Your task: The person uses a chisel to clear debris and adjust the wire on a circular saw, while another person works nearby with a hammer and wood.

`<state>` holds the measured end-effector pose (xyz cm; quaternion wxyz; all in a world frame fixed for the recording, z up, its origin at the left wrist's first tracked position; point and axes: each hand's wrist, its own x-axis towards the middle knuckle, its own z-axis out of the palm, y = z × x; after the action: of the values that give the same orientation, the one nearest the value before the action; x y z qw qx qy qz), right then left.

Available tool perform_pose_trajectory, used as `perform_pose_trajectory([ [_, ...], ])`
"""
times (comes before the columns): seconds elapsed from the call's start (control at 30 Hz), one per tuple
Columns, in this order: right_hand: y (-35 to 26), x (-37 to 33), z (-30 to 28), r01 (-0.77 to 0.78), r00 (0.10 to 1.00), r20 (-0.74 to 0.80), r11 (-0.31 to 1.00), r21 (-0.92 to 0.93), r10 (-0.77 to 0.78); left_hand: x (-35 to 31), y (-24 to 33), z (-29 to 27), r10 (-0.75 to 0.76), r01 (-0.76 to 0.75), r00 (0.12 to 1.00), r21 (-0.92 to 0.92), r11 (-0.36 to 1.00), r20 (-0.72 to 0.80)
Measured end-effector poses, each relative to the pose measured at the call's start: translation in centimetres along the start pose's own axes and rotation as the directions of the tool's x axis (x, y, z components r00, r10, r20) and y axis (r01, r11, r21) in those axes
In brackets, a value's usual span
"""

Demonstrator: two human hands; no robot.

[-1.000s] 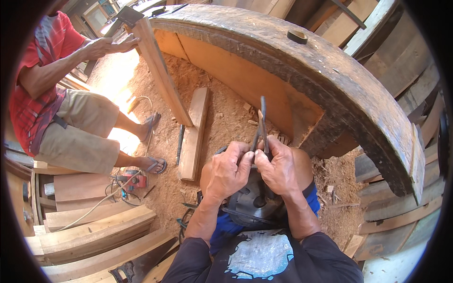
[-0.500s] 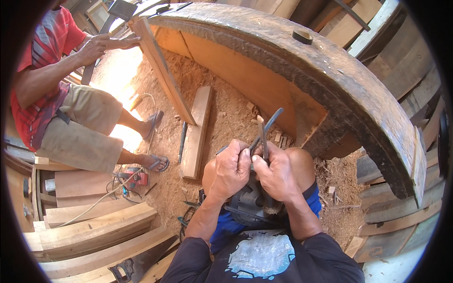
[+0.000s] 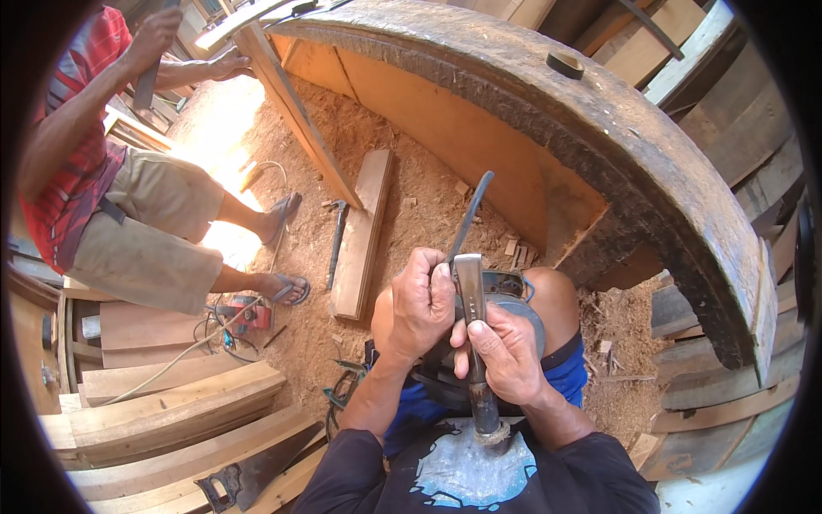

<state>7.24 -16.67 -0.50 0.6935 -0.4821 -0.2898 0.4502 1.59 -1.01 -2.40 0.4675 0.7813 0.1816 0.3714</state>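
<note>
Right hand (image 3: 512,360) clamped round chisel (image 3: 473,317), blade (image 3: 469,272) pointing forward, handle end (image 3: 485,415) over shirt (image 3: 569,471). Left hand (image 3: 421,301) pinching slim dark rod (image 3: 470,218) just beside blade; contact between them hard to tell. Beyond: black ring (image 3: 565,67) on workbench (image 3: 479,43) near outer edge; hammer (image 3: 336,244) on floor (image 3: 407,231) along left edge of plank (image 3: 364,244).

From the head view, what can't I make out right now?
Head view: dark rod's lower end, hidden by the left hand.
Head view: part of the chisel, covered by the right hand.
Head view: co-worker's head, cut off by the top edge.
Head view: red power tool's switch, too small.
</note>
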Motion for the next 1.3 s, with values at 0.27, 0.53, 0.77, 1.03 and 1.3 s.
perform_pose_trajectory([
  [0.27, 0.0, -0.1, 0.3, -0.019, 1.0, -0.015, 0.999, 0.048, 0.02, 0.1, -0.1, 0.0, 0.018, -0.018, 0.999, 0.016, 1.0, -0.039],
  [0.53, 0.4, 0.1, 1.1, 0.018, 0.998, -0.058, 0.994, 0.106, -0.012, 0.0, -0.3, 0.1, 0.081, -0.08, 0.996, 0.032, 0.996, -0.031],
  [0.77, 0.5, -0.2, 1.5, 0.049, 0.995, -0.094, 0.989, 0.136, -0.037, 0.4, -0.6, 0.0, 0.178, -0.179, 0.983, 0.02, 0.984, 0.05],
  [1.03, 0.3, -0.2, 1.9, 0.079, 0.991, -0.123, 0.979, 0.187, -0.056, 0.8, -0.7, 0.1, 0.255, -0.249, 0.967, -0.119, 0.961, 0.03],
  [1.3, -0.5, -0.2, 2.4, 0.078, 0.994, -0.1, 0.963, 0.26, -0.053, 1.1, -0.3, -0.4, 0.318, -0.316, 0.948, -0.085, 0.945, 0.004],
])
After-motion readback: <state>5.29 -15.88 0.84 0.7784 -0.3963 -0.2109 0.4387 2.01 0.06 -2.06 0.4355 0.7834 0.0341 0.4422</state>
